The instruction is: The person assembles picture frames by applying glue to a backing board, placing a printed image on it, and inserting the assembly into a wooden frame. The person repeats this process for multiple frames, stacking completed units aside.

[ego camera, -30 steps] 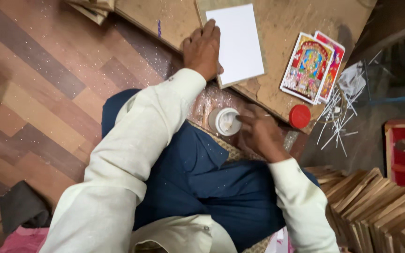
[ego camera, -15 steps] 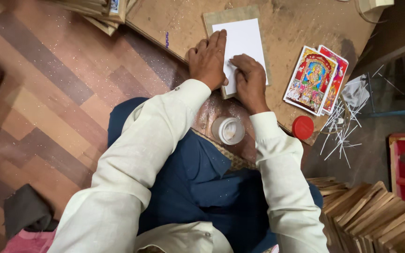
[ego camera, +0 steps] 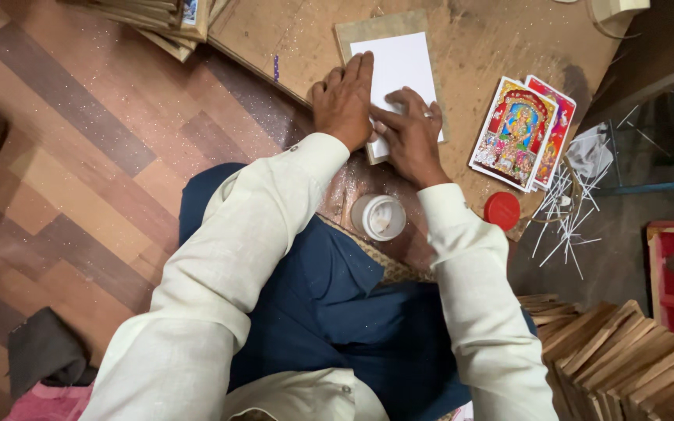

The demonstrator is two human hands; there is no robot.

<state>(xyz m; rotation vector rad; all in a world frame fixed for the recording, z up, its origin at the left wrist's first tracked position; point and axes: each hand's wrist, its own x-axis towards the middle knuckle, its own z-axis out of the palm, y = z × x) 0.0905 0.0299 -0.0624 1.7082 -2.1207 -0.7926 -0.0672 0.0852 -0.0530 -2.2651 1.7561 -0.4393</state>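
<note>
While both palms bear down flat, nothing is gripped: the left hand (ego camera: 345, 97) lies open along the left edge of the white sheet (ego camera: 401, 66), fingers straight, and the right hand (ego camera: 411, 132) is spread open over the sheet's lower part, fingertips pressing. The sheet sits square on a thin brown board (ego camera: 352, 35), near the middle of the wooden work board (ego camera: 493, 39). Looks like the press-and-smooth step of sticking sheet to backing; my read only. An open white jar (ego camera: 379, 217), probably paste, stands at the near edge by the person's lap, its red lid (ego camera: 501, 210) further right at the same edge. Next move likely calls for even pressure out to the corners without shifting the sheet. Right of the hands, two colourful printed pictures (ego camera: 520, 132) lie overlapped; thin white sticks (ego camera: 567, 218) are scattered by the right edge.
</note>
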